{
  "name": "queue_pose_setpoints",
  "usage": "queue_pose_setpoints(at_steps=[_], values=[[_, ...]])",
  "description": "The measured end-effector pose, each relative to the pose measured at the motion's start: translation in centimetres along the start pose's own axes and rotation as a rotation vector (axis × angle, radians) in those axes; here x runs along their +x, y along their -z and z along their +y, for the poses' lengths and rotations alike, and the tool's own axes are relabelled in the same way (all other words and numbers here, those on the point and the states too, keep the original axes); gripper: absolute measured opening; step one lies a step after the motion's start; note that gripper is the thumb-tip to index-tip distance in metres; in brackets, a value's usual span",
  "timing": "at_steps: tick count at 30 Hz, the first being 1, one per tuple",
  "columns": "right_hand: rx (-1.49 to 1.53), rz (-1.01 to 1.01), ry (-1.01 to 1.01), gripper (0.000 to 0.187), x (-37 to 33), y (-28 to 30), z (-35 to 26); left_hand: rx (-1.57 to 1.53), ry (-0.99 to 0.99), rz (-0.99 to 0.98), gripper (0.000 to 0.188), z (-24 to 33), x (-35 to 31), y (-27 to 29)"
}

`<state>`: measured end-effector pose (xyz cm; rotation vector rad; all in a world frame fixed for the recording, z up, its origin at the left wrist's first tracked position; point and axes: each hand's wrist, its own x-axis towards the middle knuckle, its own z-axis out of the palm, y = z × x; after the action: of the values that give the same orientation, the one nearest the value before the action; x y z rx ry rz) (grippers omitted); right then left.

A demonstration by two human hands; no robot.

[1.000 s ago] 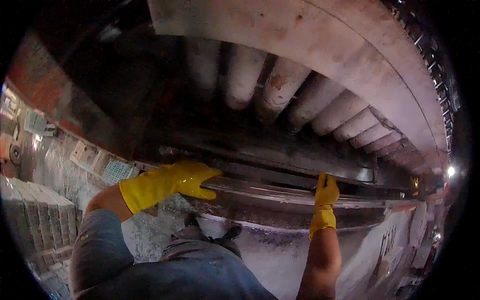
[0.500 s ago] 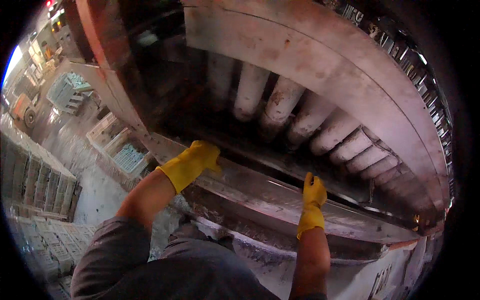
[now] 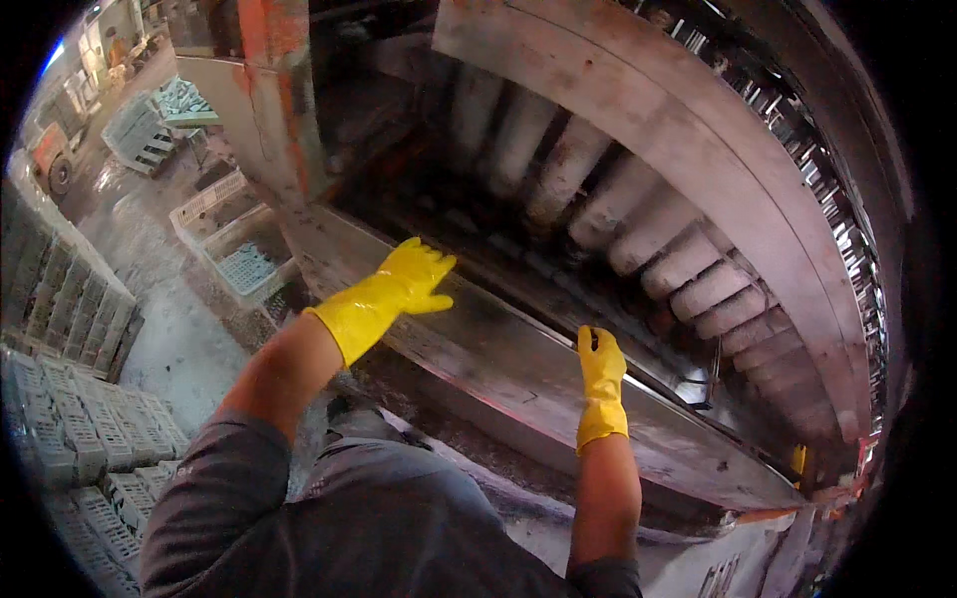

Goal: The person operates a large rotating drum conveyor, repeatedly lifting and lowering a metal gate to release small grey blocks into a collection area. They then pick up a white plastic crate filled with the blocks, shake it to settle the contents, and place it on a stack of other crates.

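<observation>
My left hand (image 3: 411, 283), in a yellow rubber glove, is over the long metal ledge (image 3: 478, 344) at the front of a machine. Its fingers are spread with the thumb apart, and nothing shows in them. Farther right along the same ledge, my right hand (image 3: 602, 367) wears a matching glove. The fingers there are curled up toward the thumb with a small dark gap at the tips; whatever they may hold is too small to make out. Beyond the ledge lies a dark trough, with a row of thick pale rollers (image 3: 568, 169) above it.
A broad metal cover (image 3: 638, 90) arches over the rollers. Plastic crates (image 3: 244, 264) stand on the wet floor at the left, one with pale pieces inside. Stacked crates (image 3: 80, 419) line the near left. A small yellow thing (image 3: 799, 458) shows at the ledge's far right end.
The whole view has shifted with my head. My left hand's fingers have spread, and its thumb now stands clear. My right hand remains by the ledge with its fingers curled.
</observation>
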<state>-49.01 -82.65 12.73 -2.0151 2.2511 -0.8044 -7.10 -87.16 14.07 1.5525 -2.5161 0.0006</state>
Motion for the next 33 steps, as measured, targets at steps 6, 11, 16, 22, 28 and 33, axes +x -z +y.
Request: queue_pose_setpoints(at_steps=[6, 11, 16, 22, 28, 33], values=[[0.114, 0.135, 0.216, 0.023, -3.9, 2.9, 3.6, -0.113, 0.461, -0.018, 0.069, -8.2, -1.8, 1.8], [-0.024, 0.126, -0.161, 0.036, -2.7, 6.0, 14.2, -0.065, 0.608, -0.052, 0.06, -15.1, -0.3, 0.8], [-0.013, -0.021, -0.647, 0.05, -0.8, 6.9, 18.3, -0.054, 0.773, 0.256, 0.056, -15.2, 1.2, -1.8], [-0.061, -0.136, -0.825, 0.056, 0.9, 7.4, 14.5, -0.11, 0.806, 0.343, 0.053, -17.3, -0.3, -1.9], [-0.143, -0.156, -0.842, 0.063, 1.1, 7.2, 16.2, -0.089, 0.794, 0.191, 0.053, -18.9, 1.4, -1.9], [-0.211, -0.171, -0.811, 0.066, 2.0, 6.8, 16.4, -0.021, 0.805, 0.028, 0.055, -23.1, 2.3, -3.6]])
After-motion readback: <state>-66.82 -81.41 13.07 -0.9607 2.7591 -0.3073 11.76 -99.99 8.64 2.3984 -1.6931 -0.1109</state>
